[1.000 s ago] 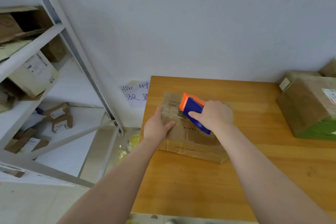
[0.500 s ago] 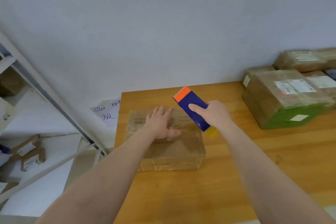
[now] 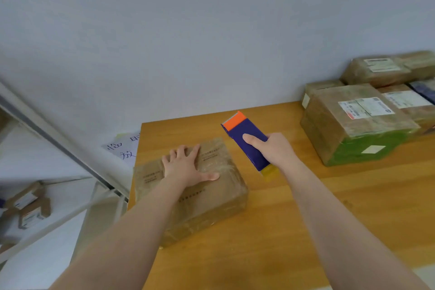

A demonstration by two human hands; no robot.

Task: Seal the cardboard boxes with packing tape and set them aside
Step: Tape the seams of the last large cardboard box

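Box (image 3: 211,200) at table (image 3: 282,231) edge under spread left hand (image 3: 186,168); right hand (image 3: 276,152) clamps tape dispenser (image 3: 246,135).

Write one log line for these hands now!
left hand: flat on cardboard box | right hand: grips tape dispenser, right of box | box: on table, not set aside
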